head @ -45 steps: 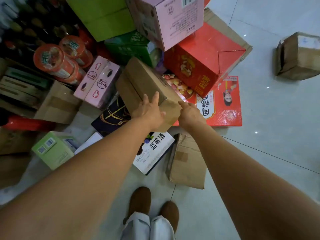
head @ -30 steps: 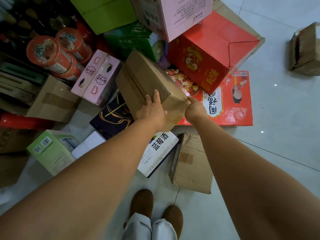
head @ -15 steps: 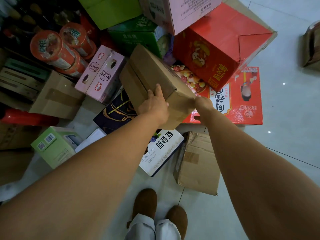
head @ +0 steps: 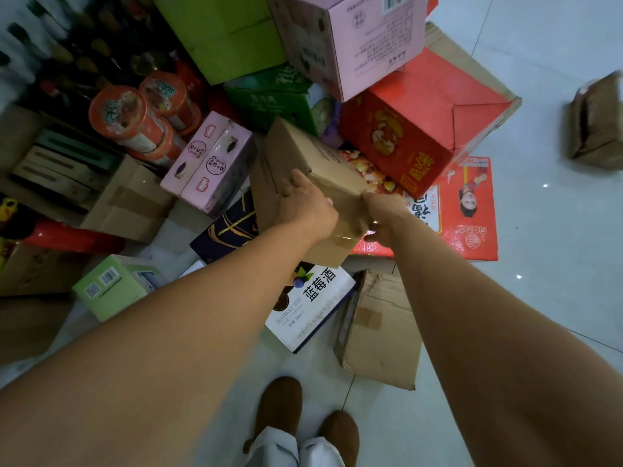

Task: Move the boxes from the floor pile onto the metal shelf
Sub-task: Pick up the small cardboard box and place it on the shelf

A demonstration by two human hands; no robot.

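Note:
A plain brown cardboard box [head: 303,156] is tilted up from the floor pile, its near end raised. My left hand [head: 303,207] lies on the box's near left side with fingers spread over its top edge. My right hand [head: 381,214] grips the near right corner, thumb under the taped end. Around it lie a white box with blue print [head: 313,305], a dark gift box [head: 229,227], a flat red box [head: 472,210] and a big red carton [head: 414,136]. No metal shelf is in view.
A pink carton [head: 354,38], green cartons [head: 222,32] and twin pink boxes [head: 209,163] crowd the back. Orange tubs [head: 135,119] sit left. A flattened brown box [head: 381,335] lies by my brown shoes [head: 279,409]. Pale tiled floor [head: 556,264] stretches right, with a lone brown box [head: 596,123].
Both hands have closed onto the brown box and lifted its near end a little; my right hand slid under the corner. The view has shifted slightly.

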